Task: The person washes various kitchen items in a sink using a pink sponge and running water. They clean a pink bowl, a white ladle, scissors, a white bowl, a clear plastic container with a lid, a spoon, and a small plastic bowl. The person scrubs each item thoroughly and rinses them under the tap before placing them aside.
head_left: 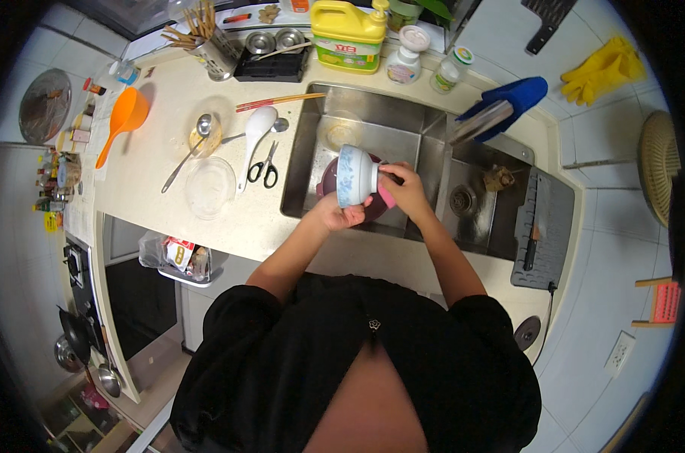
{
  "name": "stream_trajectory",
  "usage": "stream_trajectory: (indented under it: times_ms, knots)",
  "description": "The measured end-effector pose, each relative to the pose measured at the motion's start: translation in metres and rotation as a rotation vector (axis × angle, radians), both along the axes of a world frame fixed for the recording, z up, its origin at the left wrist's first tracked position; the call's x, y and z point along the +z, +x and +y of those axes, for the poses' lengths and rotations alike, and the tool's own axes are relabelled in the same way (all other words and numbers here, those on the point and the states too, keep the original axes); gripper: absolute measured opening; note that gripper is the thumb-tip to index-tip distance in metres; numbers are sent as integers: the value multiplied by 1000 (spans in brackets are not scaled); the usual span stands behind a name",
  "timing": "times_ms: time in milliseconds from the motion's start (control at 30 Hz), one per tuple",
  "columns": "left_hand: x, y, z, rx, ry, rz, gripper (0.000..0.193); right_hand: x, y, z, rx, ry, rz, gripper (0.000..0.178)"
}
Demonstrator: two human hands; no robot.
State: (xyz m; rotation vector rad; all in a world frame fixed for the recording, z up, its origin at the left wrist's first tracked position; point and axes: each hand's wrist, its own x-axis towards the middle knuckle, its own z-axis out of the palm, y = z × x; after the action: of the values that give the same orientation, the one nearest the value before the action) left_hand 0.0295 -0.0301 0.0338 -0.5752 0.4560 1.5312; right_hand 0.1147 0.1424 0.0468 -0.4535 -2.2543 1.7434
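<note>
A bowl [353,175], pale with a blue flower pattern, is tipped on its side over the left basin of the steel sink [301,143]. My left hand [341,214] grips its rim from below, fingers curled round it. At the bowl's foot, my right hand [407,192] presses a pink sponge [387,199] with a dark side against the outside. Beneath them a dark purple bowl [328,180] sits in the sink, partly hidden by the bowl and my hands. Behind it, a clear shallow dish [341,134] lies in the basin.
Left of the sink lie scissors [264,170], a white spoon [258,132], a ladle [199,140], chopsticks [274,101] and an orange scoop [128,113]. A yellow detergent jug [348,45] stands behind. On the right, a knife [533,245] rests on a grey mat [548,219].
</note>
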Motion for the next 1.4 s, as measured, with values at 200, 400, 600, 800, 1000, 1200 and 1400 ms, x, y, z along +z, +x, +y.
stream_trajectory:
  times_ms: [200,400,600,800,1000,1200,1400]
  knots:
    - [8,4,-15,102,-563,720,15,-5,8,2,125,292,-146,25]
    - [3,7,-100,232,-880,1125,26,-18,24,-7,-215,-335,-268,27]
    - [2,4,-163,369,-1058,988,28,-38,42,-20,-162,-511,-301,26]
    - [-3,3,-178,536,-1038,863,30,-40,37,-27,-149,-506,-334,31]
    - [-11,-20,-256,339,-1401,1023,34,-23,40,-29,-139,-540,-329,28]
    - [-39,-84,-296,-139,-1915,1200,32,-27,38,-31,-102,-553,-351,26]
    - [-22,-93,-310,-335,-1888,1175,33,-19,35,-33,-81,-512,-361,27]
